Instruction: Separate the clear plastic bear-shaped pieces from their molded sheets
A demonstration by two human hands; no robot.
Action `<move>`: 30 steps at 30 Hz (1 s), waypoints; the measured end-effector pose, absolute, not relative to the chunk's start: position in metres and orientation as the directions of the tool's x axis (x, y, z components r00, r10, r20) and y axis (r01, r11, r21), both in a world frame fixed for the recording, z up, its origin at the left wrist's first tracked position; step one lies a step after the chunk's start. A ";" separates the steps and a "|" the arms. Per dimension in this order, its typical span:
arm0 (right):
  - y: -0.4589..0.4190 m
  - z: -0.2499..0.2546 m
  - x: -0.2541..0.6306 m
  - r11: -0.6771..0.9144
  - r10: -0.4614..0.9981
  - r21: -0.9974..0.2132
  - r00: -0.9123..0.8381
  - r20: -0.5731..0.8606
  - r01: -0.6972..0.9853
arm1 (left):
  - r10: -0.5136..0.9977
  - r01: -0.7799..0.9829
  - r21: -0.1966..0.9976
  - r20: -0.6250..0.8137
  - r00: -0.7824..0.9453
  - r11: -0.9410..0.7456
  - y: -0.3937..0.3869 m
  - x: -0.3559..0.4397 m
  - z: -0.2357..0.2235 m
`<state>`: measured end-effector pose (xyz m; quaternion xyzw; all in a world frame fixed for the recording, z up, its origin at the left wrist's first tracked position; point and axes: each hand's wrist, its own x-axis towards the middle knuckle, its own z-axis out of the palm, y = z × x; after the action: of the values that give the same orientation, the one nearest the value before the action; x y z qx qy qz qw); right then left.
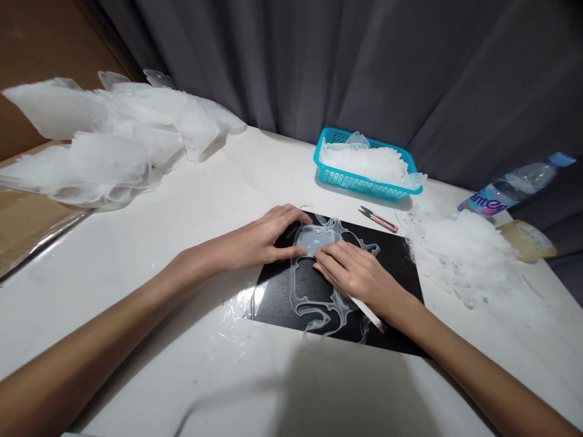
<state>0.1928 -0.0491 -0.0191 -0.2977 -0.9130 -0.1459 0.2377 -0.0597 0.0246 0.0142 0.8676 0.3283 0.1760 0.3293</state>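
Note:
A translucent, milky plastic piece (314, 238) with small square spots lies on a black mat (277, 297). Thin clear outline strips (294, 285) trail from it over the mat. My left hand (277, 233) rests at its left side, thumb and forefinger spread apart and touching its edges. My right hand (355, 270) is closed around a slim white pen-like tool (367, 312), its fingertips at the piece's lower right edge. The tool's working tip is hidden under the fingers.
Behind the mat lie pink-handled thread snips (379, 220) and a blue basket (364, 182) of translucent pieces. On the right are a heap of clear scraps (473, 255), a water bottle (514, 185) and a yellowish tape roll (526, 240). White translucent bundles (118, 133) stand at left.

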 end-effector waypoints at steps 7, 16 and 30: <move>-0.051 -0.005 0.189 0.700 0.556 0.020 -0.562 0.612 0.714 | 0.751 0.598 0.787 -0.302 0.587 -0.151 0.002 -0.045 0.025; -0.051 -0.002 0.190 0.686 0.629 -0.089 -0.526 0.572 0.723 | 0.857 0.207 0.978 -0.135 0.497 0.034 -0.013 -0.017 0.003; -0.050 -0.001 0.189 0.668 0.699 -0.262 -0.467 0.542 0.697 | 0.916 0.265 0.964 -0.073 0.394 -0.037 -0.013 -0.013 -0.002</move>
<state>0.1892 -0.0496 -0.0013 -0.4075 -0.8564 0.0018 0.3171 -0.0127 -0.0130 -0.0019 0.6496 0.4545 0.3107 0.5244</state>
